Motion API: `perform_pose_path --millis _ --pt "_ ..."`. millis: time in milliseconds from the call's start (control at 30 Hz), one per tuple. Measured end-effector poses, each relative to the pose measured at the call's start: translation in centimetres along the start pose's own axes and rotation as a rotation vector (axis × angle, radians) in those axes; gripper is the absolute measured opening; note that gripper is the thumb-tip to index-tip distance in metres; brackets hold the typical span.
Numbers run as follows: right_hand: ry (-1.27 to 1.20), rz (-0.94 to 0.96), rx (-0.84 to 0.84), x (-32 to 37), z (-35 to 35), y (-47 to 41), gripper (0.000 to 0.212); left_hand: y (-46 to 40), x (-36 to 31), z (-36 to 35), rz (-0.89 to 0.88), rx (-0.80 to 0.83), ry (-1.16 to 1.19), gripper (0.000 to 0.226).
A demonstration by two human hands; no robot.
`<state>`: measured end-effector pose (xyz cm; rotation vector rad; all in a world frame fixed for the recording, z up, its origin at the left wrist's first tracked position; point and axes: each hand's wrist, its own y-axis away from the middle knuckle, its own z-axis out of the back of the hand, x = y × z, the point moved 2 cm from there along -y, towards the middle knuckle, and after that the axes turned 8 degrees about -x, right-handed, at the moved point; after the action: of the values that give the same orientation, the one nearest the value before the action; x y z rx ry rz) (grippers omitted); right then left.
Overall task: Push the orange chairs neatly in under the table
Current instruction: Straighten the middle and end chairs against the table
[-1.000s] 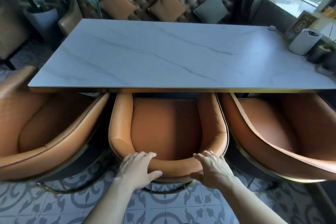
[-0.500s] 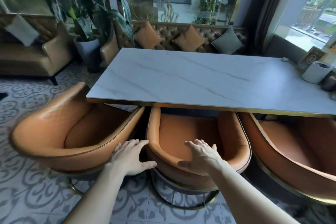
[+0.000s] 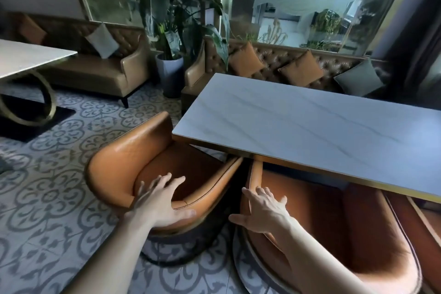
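My left hand (image 3: pixel 162 203) lies with fingers spread on the rim of the skewed, heavy-looking padded chair (image 3: pixel 133 162) at lower centre, half under the tabletop (image 3: pixel 310 126), my right hand (image 3: pixel 262 210) splayed on its neighbour (image 3: pixel 346 234); I'd push low on the firm back.

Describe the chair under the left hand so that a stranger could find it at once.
Start at the marble table near the tufted sofa. Orange chairs line its near edge; take the end chair at the table's left corner, where the left hand rests on its rim. Unlike the next chair, which sits square under the top, it is turned askew and sticks out past the corner.
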<state>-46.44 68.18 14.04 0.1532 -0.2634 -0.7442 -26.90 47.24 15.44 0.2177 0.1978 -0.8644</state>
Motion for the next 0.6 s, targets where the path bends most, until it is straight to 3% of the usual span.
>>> perform_pose_path --millis 300,600 --pt "-0.091 0.075 0.04 14.1 -3.1 -12.9 0.102 -7.5 15.7 4.0 0.104 0.054 -0.005 0.104" --pt "-0.093 0.016 0.078 21.6 -5.9 -18.4 0.103 -13.0 26.6 4.8 0.062 0.123 0.032 0.1"
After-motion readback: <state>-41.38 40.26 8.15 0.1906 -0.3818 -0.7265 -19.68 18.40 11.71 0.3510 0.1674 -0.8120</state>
